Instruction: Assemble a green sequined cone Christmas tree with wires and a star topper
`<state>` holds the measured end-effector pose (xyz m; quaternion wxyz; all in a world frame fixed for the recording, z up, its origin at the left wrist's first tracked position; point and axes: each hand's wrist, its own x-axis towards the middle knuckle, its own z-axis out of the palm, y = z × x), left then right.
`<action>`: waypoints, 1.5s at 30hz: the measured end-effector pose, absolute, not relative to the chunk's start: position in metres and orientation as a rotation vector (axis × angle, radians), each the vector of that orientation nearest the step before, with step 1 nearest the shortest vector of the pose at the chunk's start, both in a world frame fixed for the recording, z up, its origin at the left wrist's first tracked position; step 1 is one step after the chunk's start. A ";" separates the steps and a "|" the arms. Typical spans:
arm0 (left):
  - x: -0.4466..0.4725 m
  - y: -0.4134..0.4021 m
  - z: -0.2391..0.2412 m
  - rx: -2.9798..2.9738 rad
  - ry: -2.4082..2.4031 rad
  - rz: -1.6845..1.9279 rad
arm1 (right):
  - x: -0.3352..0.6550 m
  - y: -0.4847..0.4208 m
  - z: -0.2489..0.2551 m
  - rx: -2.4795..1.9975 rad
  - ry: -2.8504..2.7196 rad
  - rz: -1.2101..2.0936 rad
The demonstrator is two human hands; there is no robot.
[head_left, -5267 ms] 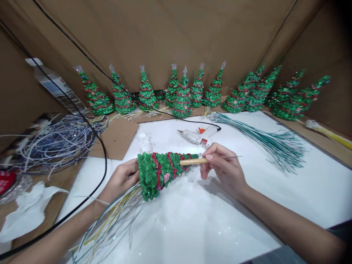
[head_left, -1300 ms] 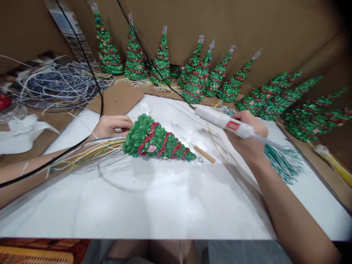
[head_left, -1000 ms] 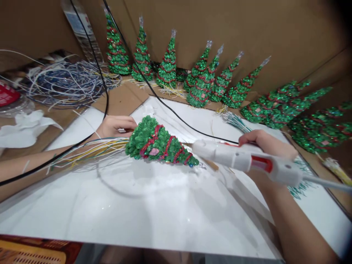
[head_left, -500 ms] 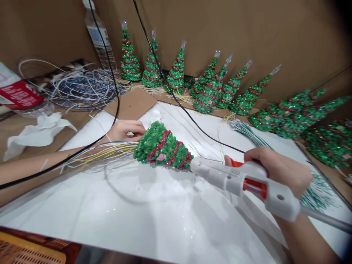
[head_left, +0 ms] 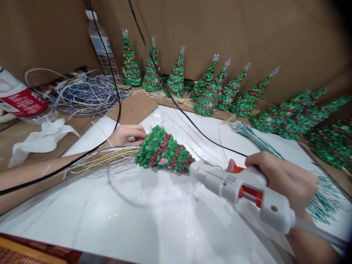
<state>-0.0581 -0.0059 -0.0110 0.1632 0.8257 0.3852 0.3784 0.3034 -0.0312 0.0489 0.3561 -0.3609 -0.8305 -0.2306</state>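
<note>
My left hand is closed on the wide base of a small green Christmas tree, which lies on its side with red garland round it. White, yellow and green wires trail from that base over my forearm. In my right hand is a white and orange glue gun, its nozzle end at the tree's narrow end; whether the tip touches is hidden. A glue stick sticks out of the gun's back. Just behind the nozzle a thin pointed tool lies on the white board.
Several finished-looking trees stand or lean along the cardboard wall. A tangle of wires, two bottles and crumpled tissue are at left. A black cable crosses the view. Bundled green-white wires lie at right.
The view has shifted slightly, so the background sits lower. The glue gun's rear has tilted down a little, with its nozzle still at the tree's narrow end. Both hands keep their holds.
</note>
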 end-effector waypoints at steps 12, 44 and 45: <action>-0.060 -0.004 -0.014 2.345 1.097 1.076 | 0.304 -0.032 0.048 -0.937 -2.152 -0.628; -0.062 -0.003 -0.014 2.381 1.097 1.056 | 0.302 -0.033 0.051 -0.949 -2.158 -0.523; -0.062 -0.003 -0.014 2.380 1.099 1.051 | 0.302 -0.033 0.051 -0.953 -2.156 -0.527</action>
